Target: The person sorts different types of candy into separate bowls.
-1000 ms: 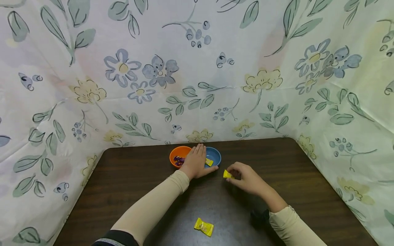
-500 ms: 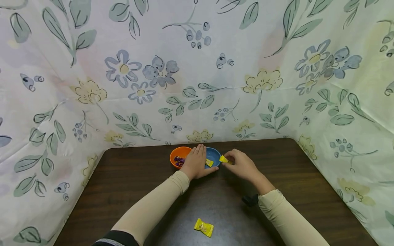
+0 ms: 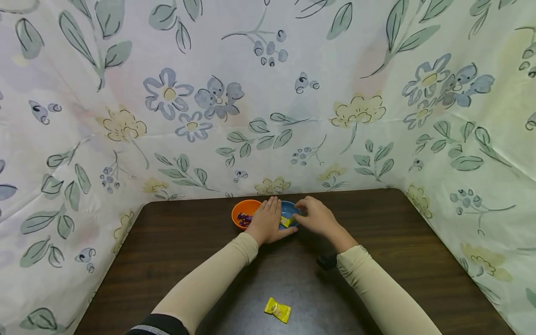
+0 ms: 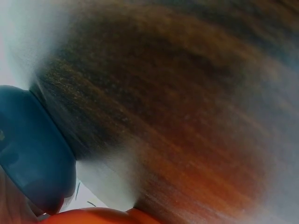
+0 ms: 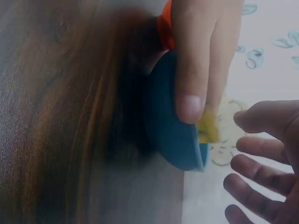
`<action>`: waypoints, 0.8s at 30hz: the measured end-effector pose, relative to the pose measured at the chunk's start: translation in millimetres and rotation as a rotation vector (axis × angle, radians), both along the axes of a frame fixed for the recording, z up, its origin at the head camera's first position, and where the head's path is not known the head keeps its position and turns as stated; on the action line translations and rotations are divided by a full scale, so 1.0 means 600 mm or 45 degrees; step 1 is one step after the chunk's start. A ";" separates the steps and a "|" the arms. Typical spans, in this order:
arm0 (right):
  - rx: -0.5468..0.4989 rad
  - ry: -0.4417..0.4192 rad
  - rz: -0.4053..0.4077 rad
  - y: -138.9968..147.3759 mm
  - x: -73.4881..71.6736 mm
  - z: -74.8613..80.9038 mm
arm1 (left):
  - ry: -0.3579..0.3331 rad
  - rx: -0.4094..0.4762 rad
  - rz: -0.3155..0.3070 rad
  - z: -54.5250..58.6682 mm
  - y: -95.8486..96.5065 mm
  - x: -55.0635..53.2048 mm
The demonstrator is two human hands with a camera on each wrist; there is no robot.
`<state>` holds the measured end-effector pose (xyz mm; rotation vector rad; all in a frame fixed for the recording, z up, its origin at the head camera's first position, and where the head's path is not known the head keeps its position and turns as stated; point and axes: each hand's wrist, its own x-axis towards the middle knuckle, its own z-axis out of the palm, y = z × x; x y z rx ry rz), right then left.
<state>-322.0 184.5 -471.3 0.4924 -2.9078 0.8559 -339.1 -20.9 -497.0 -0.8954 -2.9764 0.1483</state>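
Observation:
My left hand [image 3: 266, 223] lies with straight fingers across where the orange bowl [image 3: 235, 216] and the blue bowl [image 3: 289, 208] meet. Its thumb [image 5: 190, 93] presses along the outside of the blue bowl in the right wrist view. My right hand [image 3: 317, 217] is at the right rim of the blue bowl, fingers loosely bent and apart, with nothing between them in the right wrist view. Yellow-wrapped candy [image 3: 285, 222] lies in the blue bowl, partly hidden by my hands. Purple-wrapped candies [image 3: 244, 218] sit in the orange bowl.
Another yellow-wrapped candy [image 3: 278, 310] lies on the dark wooden table [image 3: 188, 242], near its front. A flowered cloth [image 3: 268, 102] hangs behind the table and along both sides. The right wrist carries a small black device [image 3: 326, 261].
My right hand has carried a yellow-wrapped candy left and up to the blue bowl and let it go there. The left hand has stayed on the bowls.

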 end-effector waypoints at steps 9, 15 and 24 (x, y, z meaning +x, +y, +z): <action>-0.048 0.033 0.153 -0.002 0.045 0.017 | 0.011 -0.039 0.007 0.000 0.000 0.000; 0.059 0.002 0.396 -0.023 0.118 0.013 | 0.011 -0.106 0.008 -0.001 -0.001 0.000; 0.289 -0.230 0.639 -0.070 0.227 -0.008 | -0.030 -0.015 0.023 -0.003 -0.001 0.000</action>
